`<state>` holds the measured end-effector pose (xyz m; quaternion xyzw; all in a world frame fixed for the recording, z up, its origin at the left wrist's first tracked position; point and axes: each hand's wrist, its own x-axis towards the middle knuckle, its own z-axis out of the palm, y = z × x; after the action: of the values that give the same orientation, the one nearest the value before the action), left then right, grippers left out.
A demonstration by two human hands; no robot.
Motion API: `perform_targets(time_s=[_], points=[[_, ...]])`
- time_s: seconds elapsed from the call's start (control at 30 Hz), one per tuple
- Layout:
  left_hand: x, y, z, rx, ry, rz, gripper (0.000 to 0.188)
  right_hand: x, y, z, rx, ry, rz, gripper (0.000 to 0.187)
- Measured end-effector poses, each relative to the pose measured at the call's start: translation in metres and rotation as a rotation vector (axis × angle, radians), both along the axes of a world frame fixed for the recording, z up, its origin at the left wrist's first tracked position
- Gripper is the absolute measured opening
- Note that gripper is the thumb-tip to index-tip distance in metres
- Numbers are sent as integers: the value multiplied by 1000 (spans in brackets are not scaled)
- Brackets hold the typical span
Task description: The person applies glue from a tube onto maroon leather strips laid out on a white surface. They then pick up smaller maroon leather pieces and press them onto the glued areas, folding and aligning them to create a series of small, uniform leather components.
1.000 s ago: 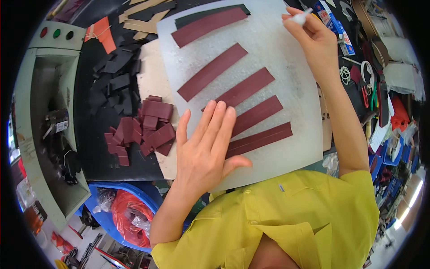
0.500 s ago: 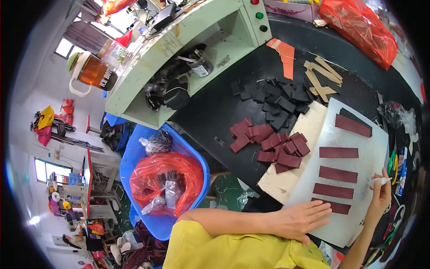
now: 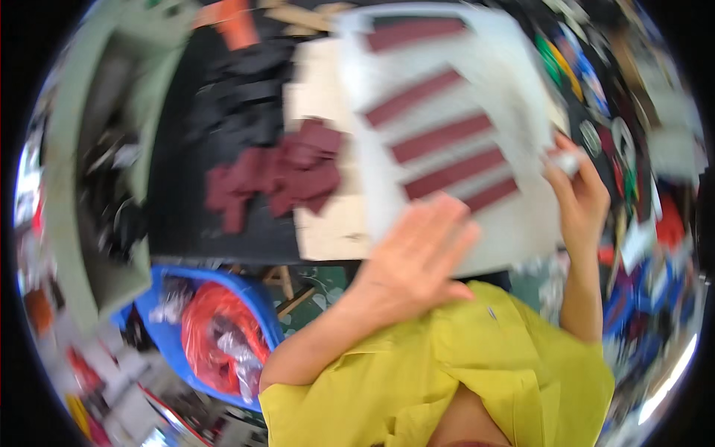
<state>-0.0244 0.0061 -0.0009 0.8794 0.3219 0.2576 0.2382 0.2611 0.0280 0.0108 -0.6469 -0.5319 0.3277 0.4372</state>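
Note:
Several dark maroon strips lie spaced one below another on a pale grey sheet. My left hand is flat with fingers stretched out, over the sheet's near left part, and its fingertips cover part of the nearest strip. Nothing shows in it. At the sheet's right edge, my right hand pinches a small white object, whose kind is blurred. The farthest strip lies by a black piece at the sheet's far end.
Left of the sheet is a cream board, partly under a heap of folded maroon pieces. Black pieces are piled behind them. A blue tub with a red plastic bag stands at lower left. Tools crowd the right side.
The view has turned and shifted, so the table appears rotated and further left. My left hand remains flat near the closest strip; my right still pinches the white object.

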Motion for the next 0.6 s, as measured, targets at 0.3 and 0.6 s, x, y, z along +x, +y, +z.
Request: perform_targets(time_s=[0.3, 0.6], points=[[0, 31, 11, 175, 74, 4, 74, -2, -33, 19, 13, -108, 5, 28], [-12, -2, -5, 240, 75, -7, 55, -22, -28, 36, 280, -734, 295, 39]])
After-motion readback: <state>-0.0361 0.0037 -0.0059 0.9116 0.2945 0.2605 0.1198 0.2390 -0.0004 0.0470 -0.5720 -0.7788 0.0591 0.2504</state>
